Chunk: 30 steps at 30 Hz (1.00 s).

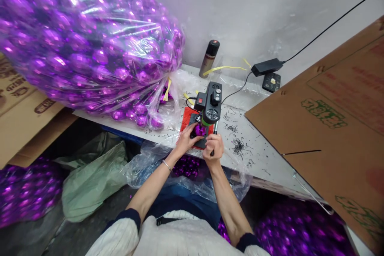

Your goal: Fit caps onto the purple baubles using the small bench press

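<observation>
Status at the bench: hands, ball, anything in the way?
Left hand on purple ball, under black machine. Right hand closed round black handle. Black scraps scattered beside machine, not between hands and ball.

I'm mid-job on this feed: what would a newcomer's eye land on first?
Most likely the huge clear bag of shiny purple balls, filling the upper left. Next, near the middle, comes the small black machine on the white table, with the left hand holding one purple ball beneath it and the right hand closed on a handle. The large cardboard box dominates the right side.
</observation>
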Available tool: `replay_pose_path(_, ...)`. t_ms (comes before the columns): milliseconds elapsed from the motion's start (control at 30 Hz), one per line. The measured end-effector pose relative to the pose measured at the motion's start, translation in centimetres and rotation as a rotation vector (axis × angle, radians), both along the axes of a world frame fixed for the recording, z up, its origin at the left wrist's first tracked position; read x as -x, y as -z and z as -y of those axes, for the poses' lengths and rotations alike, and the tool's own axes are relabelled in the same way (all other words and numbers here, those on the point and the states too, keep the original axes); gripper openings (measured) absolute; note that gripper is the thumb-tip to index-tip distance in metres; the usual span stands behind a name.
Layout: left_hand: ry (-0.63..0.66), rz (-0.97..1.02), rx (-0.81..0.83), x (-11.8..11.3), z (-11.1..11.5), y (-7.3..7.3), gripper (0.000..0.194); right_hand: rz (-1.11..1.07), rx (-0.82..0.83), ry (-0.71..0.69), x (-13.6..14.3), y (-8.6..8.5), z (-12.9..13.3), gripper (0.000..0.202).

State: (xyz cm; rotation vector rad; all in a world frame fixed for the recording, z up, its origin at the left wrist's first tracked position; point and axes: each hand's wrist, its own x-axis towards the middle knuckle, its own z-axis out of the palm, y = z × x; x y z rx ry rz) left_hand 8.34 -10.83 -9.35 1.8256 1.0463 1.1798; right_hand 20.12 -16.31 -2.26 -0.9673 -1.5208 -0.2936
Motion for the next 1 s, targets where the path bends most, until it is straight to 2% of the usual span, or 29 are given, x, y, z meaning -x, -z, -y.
replay_pose_path(133,-0.05,0.001,-0.022,0.0,0.3,-0.3,0.059,-0.135,0.1,0.027,0.3,-3.3,0.2,0.026)
replay_pose_path(200,-0.095,-0.016,-0.08,0.6,1.6,-0.4,0.061,-0.141,0.156,0.016,0.3,-5.1,0.3,0.027)
replay_pose_path(267,-0.097,-0.068,-0.183,1.7,3.9,-0.1,0.065,-0.123,0.178,0.003,0.2,-6.1,0.4,0.027)
replay_pose_path(400,0.013,-0.256,-0.365,4.0,9.4,1.2,0.068,-0.081,0.145,-0.006,0.2,-5.6,0.7,0.027)
replay_pose_path(467,0.005,-0.319,-0.371,4.5,10.5,1.6,0.068,-0.084,0.143,-0.001,0.4,-4.8,0.8,0.027)
replay_pose_path(500,-0.022,-0.321,-0.37,4.7,10.2,1.5,0.067,-0.088,0.144,-0.001,0.4,-4.5,0.8,0.027)
replay_pose_path(533,-0.066,-0.304,-0.374,4.9,9.3,1.2,0.064,-0.091,0.141,-0.003,0.5,-4.3,0.8,0.027)
replay_pose_path(600,-0.201,-0.235,-0.394,5.4,5.9,-0.5,0.049,-0.092,0.126,-0.009,0.5,-4.1,0.8,0.026)
replay_pose_path(700,-0.456,-0.223,-0.306,7.0,-1.7,-4.5,0.037,-0.093,0.113,-0.01,0.5,-4.1,0.8,0.026)
replay_pose_path(767,-0.541,-0.383,-0.103,8.0,-6.7,-7.1,0.034,-0.099,0.114,-0.012,0.6,-4.1,0.7,0.026)
replay_pose_path(833,-0.585,-0.582,0.136,8.7,-10.5,-8.9,0.036,-0.104,0.114,-0.011,0.6,-3.9,0.8,0.026)
replay_pose_path(900,-0.594,-0.685,0.271,8.7,-12.9,-9.6,0.035,-0.102,0.115,-0.007,0.6,-3.8,0.8,0.026)
replay_pose_path(1000,-0.597,-0.693,0.302,8.2,-14.3,-9.2,0.047,-0.08,0.121,-0.002,0.6,-3.5,0.9,0.025)
